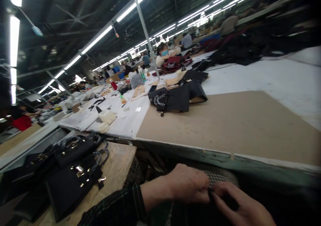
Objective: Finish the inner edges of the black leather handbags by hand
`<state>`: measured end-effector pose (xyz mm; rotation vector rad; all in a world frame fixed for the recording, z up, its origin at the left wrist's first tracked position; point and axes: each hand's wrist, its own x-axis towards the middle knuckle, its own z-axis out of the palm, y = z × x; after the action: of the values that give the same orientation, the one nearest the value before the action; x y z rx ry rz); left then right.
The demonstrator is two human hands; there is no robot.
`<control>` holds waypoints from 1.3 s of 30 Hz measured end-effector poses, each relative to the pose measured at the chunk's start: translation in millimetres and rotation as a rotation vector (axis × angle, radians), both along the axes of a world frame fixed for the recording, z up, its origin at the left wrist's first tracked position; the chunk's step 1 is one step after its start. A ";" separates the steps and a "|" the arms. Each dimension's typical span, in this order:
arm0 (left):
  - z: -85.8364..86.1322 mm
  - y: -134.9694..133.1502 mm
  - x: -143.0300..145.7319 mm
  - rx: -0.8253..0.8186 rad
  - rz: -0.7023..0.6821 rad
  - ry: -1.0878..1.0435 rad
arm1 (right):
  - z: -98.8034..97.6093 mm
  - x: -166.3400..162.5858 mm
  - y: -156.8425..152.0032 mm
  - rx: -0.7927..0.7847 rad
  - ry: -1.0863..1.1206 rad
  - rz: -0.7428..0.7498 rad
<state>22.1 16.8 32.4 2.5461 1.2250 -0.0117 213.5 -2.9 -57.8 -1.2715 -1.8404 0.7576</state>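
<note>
Both my hands are low in the frame, below the front edge of the workbench (225, 125). My left hand (187, 184) and my right hand (238, 204) meet at a small dark piece (210, 190) pinched between their fingertips over my lap. What the piece is cannot be made out. A checked fabric (220, 175) lies just behind the hands. My left sleeve is dark plaid.
Several black handbags (72, 172) with gold hardware lie on a wooden side table at the left. More black bags (175, 97) lie on the brown board of the bench, with white sheets, bottles and parts beyond. Other people work at far tables.
</note>
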 end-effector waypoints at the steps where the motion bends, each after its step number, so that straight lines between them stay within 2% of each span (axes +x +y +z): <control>1: -1.1 -1.3 0.6 0.009 0.015 -0.026 | 9.6 -0.8 -3.5 -0.016 0.002 0.040; 5: -5.8 -1.9 -0.2 -0.029 0.081 -0.165 | 33.8 -4.1 -9.2 -0.074 -0.010 0.051; 10: -3.0 1.4 -6.5 -0.336 0.199 -0.414 | 40.5 2.6 -6.4 -0.217 0.087 0.056; 14: -1.5 3.9 -9.7 -0.531 0.218 -0.507 | 49.2 11.2 2.4 -0.370 0.117 0.180; 17: -4.6 6.7 -11.2 -0.613 0.249 -0.534 | 56.0 16.2 10.3 -0.393 -0.029 0.304; 20: -7.6 8.7 -11.7 -0.699 0.294 -0.544 | 59.7 18.6 13.9 -0.422 -0.068 0.364; 22: -8.5 8.4 -10.2 -0.706 0.304 -0.565 | 60.2 18.2 13.0 -0.429 -0.041 0.376; 27: -8.8 3.6 -1.2 -0.554 0.283 -0.608 | 58.2 15.1 6.2 -0.411 0.027 0.318; 30: -6.9 1.3 0.8 -0.545 0.275 -0.608 | 61.7 17.9 4.8 -0.452 0.041 0.316; 33: -2.6 -0.5 -1.1 -0.590 0.247 -0.640 | 72.1 21.4 7.3 -0.482 -0.009 0.427; 36: 1.8 -4.0 -0.6 -0.628 0.224 -0.687 | 81.8 17.8 11.7 -0.397 -0.036 0.550; 39: 5.8 -11.3 5.6 -0.590 0.288 -0.745 | 83.1 8.1 15.9 -0.300 -0.056 0.536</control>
<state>27.8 5.6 38.2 1.6140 1.0489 0.5104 221.6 13.0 25.3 -0.9796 -2.2055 1.3358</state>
